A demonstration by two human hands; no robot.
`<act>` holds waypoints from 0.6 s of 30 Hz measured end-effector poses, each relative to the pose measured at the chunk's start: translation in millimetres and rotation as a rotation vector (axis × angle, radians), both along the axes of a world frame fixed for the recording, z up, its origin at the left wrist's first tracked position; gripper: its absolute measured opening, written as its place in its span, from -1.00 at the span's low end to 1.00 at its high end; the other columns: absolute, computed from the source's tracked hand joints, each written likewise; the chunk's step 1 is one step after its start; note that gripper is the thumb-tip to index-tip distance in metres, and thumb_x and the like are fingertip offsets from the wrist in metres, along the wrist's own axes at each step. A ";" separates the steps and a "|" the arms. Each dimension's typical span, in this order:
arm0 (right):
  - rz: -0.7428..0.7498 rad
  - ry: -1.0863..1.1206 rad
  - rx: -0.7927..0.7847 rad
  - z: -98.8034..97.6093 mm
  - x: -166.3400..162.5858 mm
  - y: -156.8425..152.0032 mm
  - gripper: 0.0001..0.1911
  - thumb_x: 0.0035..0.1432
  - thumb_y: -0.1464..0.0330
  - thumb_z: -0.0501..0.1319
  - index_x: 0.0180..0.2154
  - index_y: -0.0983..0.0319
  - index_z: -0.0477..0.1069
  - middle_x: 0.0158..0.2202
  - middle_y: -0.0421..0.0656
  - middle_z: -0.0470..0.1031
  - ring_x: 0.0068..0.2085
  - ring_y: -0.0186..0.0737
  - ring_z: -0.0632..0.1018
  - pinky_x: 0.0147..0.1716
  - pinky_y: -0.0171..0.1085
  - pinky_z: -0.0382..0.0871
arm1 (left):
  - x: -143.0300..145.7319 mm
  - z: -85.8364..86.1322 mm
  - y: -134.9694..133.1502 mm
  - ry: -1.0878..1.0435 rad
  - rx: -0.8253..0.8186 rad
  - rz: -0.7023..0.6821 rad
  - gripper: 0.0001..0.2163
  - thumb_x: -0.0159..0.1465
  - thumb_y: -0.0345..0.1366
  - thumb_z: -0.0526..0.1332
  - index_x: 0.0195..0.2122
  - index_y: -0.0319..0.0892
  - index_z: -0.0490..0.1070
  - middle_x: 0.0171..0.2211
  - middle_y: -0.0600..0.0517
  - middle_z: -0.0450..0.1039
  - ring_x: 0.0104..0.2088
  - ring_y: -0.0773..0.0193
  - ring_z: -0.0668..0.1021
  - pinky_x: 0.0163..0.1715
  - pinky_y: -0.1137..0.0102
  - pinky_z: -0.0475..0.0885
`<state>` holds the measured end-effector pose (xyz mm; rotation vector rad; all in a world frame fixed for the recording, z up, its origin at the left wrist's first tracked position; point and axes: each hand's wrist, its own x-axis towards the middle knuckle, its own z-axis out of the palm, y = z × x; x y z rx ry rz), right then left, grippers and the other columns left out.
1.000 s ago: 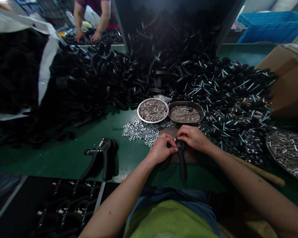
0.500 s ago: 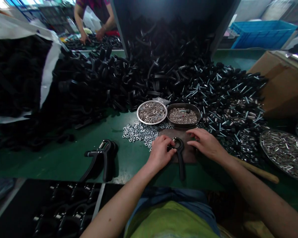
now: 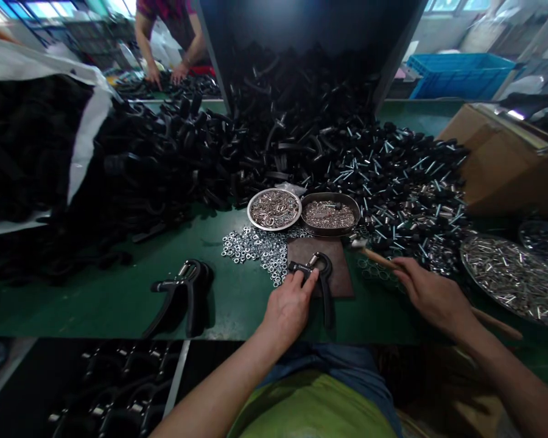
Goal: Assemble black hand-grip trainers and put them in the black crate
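Observation:
A black hand grip strengthener (image 3: 327, 292) with a small metal spring lies partly on a brown square plate (image 3: 342, 267). My left hand (image 3: 288, 307) holds it down, fingertips pressed on its upper part near the spring. To the right, my right hand (image 3: 432, 295) is closed around the wooden handle of a hammer (image 3: 379, 258), whose metal head points towards the plate. Another black hand grip strengthener (image 3: 192, 298) with its spring fitted stands on the green table, left of my left hand.
Behind the plate are a round dish of metal pins (image 3: 274, 210) and an oval tin of small parts (image 3: 330, 216). Loose nuts (image 3: 256, 248) lie beside it. Black parts heap behind; a cardboard box (image 3: 497, 152) and large tray of pins (image 3: 516, 277) stand right. A co-worker's hands (image 3: 178, 73) show beyond.
My right hand has moved from beside the plate to the right and taken hold of the hammer, its head now raised into view. My left hand has shifted slightly down on the grip strengthener.

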<state>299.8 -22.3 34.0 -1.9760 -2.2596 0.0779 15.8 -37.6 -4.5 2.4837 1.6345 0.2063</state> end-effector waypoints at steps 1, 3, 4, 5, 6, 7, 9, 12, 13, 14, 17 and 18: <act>0.011 0.099 0.019 9.7 -8.3 -2.1 -0.62 0.25 0.22 -0.08 0.07 0.02 0.25 -0.21 -0.07 0.55 -0.35 0.00 0.55 -0.42 -0.07 0.37 | 0.4 0.7 0.3 0.007 0.003 -0.008 -0.51 0.25 -0.48 0.00 0.21 -0.05 0.12 -0.23 -0.06 0.34 -0.21 0.18 0.40 -0.36 0.42 0.38; 0.043 0.293 0.131 20.3 -24.9 -4.7 -0.54 0.27 0.26 -0.09 0.20 -0.03 0.08 -0.03 -0.10 0.48 -0.23 -0.06 0.57 -0.31 -0.09 0.42 | 1.5 2.4 0.5 0.018 0.010 -0.017 -0.52 0.26 -0.48 -0.01 0.21 -0.08 0.12 -0.22 -0.06 0.35 -0.20 0.18 0.41 -0.35 0.42 0.38; 0.060 0.356 0.180 20.4 -32.2 -4.6 -0.51 0.27 0.27 -0.09 0.23 -0.02 0.02 0.03 -0.10 0.44 -0.18 -0.09 0.56 -0.26 -0.10 0.43 | 2.0 3.1 0.6 0.020 0.013 -0.018 -0.52 0.26 -0.48 -0.01 0.21 -0.09 0.12 -0.21 -0.06 0.35 -0.19 0.18 0.41 -0.34 0.42 0.38; 0.082 0.379 0.192 17.8 -38.6 -3.4 -0.49 0.27 0.29 -0.09 0.24 -0.01 0.00 0.06 -0.10 0.42 -0.16 -0.09 0.56 -0.23 -0.10 0.44 | 2.5 3.4 0.5 0.020 0.016 -0.019 -0.53 0.26 -0.48 -0.02 0.21 -0.09 0.12 -0.20 -0.06 0.35 -0.19 0.18 0.41 -0.33 0.41 0.39; 0.107 0.364 0.164 13.6 -43.6 -1.3 -0.50 0.27 0.29 -0.07 0.24 0.00 0.03 0.04 -0.10 0.44 -0.17 -0.08 0.57 -0.24 -0.10 0.45 | 2.8 3.4 0.4 0.017 0.016 -0.021 -0.53 0.27 -0.47 -0.02 0.21 -0.09 0.12 -0.19 -0.07 0.35 -0.19 0.17 0.41 -0.33 0.41 0.39; 0.135 0.320 0.100 9.5 -47.4 1.4 -0.51 0.26 0.29 -0.05 0.22 0.00 0.08 0.01 -0.10 0.47 -0.19 -0.07 0.58 -0.25 -0.09 0.46 | 3.0 3.2 0.3 0.014 0.015 -0.019 -0.54 0.27 -0.47 -0.02 0.21 -0.10 0.12 -0.19 -0.07 0.35 -0.18 0.17 0.41 -0.33 0.40 0.39; 0.179 0.221 -0.040 6.3 -52.1 6.2 -0.54 0.25 0.27 -0.01 0.18 0.00 0.17 -0.04 -0.13 0.51 -0.18 -0.02 0.58 -0.26 -0.05 0.48 | 2.9 2.0 0.1 0.008 0.005 -0.012 -0.54 0.27 -0.47 -0.03 0.21 -0.10 0.12 -0.19 -0.07 0.36 -0.19 0.17 0.42 -0.33 0.40 0.39; 0.156 0.284 0.028 15.7 -57.1 6.7 -0.53 0.27 0.29 -0.04 0.21 0.00 0.11 0.10 -0.15 0.39 -0.01 -0.04 0.51 -0.12 -0.06 0.44 | 2.2 0.2 0.0 -0.007 -0.005 0.003 -0.53 0.26 -0.47 -0.02 0.21 -0.08 0.11 -0.19 -0.07 0.35 -0.18 0.18 0.42 -0.32 0.42 0.39; 0.137 0.342 0.107 18.5 -58.7 5.5 -0.50 0.28 0.31 -0.06 0.24 0.01 0.05 0.15 -0.15 0.33 0.05 -0.08 0.47 -0.07 -0.08 0.42 | 1.9 -0.1 -0.1 -0.013 -0.004 0.004 -0.53 0.26 -0.47 -0.01 0.21 -0.08 0.11 -0.19 -0.07 0.35 -0.17 0.18 0.42 -0.30 0.42 0.39; 0.127 0.382 0.168 19.1 -60.2 4.3 -0.49 0.28 0.33 -0.08 0.25 0.02 0.01 0.17 -0.15 0.30 0.07 -0.10 0.44 -0.04 -0.11 0.40 | 1.7 -0.4 -0.1 -0.020 -0.002 0.003 -0.53 0.26 -0.47 -0.01 0.21 -0.07 0.11 -0.18 -0.07 0.35 -0.16 0.18 0.42 -0.29 0.41 0.39; 0.167 0.304 0.102 4.2 -61.7 4.5 -0.49 0.27 0.34 -0.06 0.24 0.04 0.05 0.10 -0.11 0.39 -0.01 -0.07 0.51 -0.13 -0.10 0.46 | 1.5 -1.3 -0.7 -0.031 0.005 0.001 -0.53 0.27 -0.47 -0.01 0.21 -0.07 0.11 -0.17 -0.06 0.35 -0.17 0.18 0.42 -0.28 0.40 0.39; 0.187 0.238 0.021 -3.4 -61.1 6.1 -0.50 0.26 0.33 -0.05 0.23 0.04 0.09 0.05 -0.10 0.44 -0.07 -0.05 0.54 -0.18 -0.08 0.48 | 1.5 -1.8 -1.4 -0.030 0.009 0.006 -0.54 0.27 -0.46 0.00 0.21 -0.07 0.11 -0.17 -0.06 0.35 -0.17 0.18 0.42 -0.28 0.39 0.40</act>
